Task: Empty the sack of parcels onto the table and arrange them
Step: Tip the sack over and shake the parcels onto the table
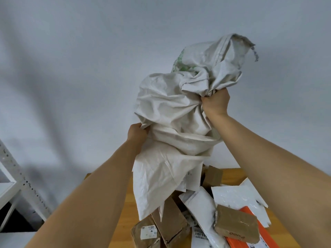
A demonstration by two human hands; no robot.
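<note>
I hold a crumpled white woven sack [172,122] upside down, high above the wooden table [129,208]. My left hand [137,134] grips the sack's left side. Higher up, my right hand [215,102] grips a bunched fold near the sack's bottom end. The sack's mouth hangs down over a heap of parcels. In the heap lie brown cardboard boxes [172,222], a taped brown box [236,224], white mailer bags [232,196] and an orange parcel [259,237]. Another brown box [212,176] lies at the back, partly behind the sack.
A white metal shelf frame [19,183] stands at the left, beside the table. A plain pale wall fills the background. The table's bare wood shows at its left side and far right corner.
</note>
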